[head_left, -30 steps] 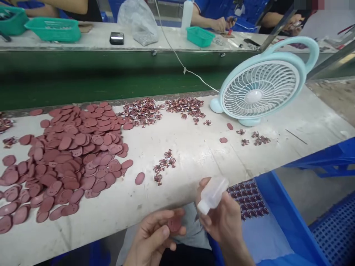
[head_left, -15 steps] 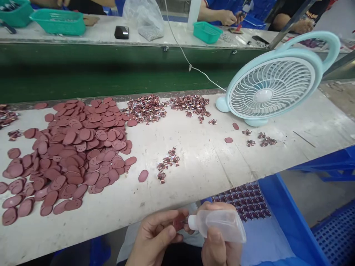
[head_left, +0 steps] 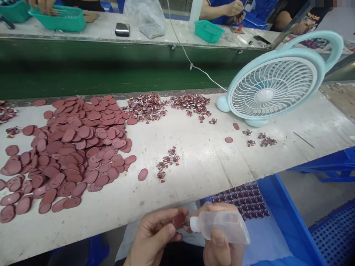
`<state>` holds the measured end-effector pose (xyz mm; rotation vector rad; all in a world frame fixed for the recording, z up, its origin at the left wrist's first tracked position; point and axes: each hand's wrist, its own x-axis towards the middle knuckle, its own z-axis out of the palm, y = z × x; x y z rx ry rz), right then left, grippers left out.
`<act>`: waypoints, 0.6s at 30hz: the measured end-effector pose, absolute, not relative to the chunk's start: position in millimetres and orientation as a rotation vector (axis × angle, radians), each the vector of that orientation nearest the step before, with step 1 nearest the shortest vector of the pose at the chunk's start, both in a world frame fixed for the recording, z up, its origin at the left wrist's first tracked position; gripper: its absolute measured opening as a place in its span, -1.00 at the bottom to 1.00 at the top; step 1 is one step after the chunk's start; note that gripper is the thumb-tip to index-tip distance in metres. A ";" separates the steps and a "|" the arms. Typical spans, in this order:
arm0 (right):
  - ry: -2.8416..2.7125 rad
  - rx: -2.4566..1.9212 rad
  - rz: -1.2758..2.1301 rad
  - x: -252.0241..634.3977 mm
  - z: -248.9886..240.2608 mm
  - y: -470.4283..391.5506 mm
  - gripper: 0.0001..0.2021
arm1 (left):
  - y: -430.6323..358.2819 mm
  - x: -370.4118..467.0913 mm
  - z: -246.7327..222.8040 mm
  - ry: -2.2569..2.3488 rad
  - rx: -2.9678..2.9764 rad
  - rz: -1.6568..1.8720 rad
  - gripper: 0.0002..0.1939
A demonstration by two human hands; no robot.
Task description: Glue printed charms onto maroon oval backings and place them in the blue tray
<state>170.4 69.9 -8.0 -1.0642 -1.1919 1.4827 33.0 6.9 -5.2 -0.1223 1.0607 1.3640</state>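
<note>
Near the bottom centre, my left hand (head_left: 156, 236) pinches a red-brown oval piece (head_left: 178, 221) between thumb and fingers. My right hand (head_left: 222, 240) is wrapped round a translucent squeeze bottle (head_left: 222, 226), tilted on its side with its white cap toward the piece. The dark tip of the bottle is at the right edge of the piece. On the white table (head_left: 191, 173) above my hands lie a large heap of similar ovals (head_left: 74, 147), a single oval (head_left: 143, 174) and a small cluster of brown parts (head_left: 168, 160).
A pale blue fan (head_left: 263, 96) stands at the right, its white cord running up. Heaps of small parts (head_left: 146, 107) lie along the table's back. A blue crate (head_left: 294, 218) with rows of parts is at lower right. People's hands and green baskets (head_left: 59, 20) are across.
The bottle and my right hand have shifted slightly right, and the oval in my left hand shows more of its face. Across the table, a person's hand has reached into a green basket.
</note>
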 end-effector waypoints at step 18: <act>-1.043 -1.062 1.510 162.5 3.9 73.9 -0.70 | 8.5 29.1 -3.2 1.046 -0.115 1.363 -0.66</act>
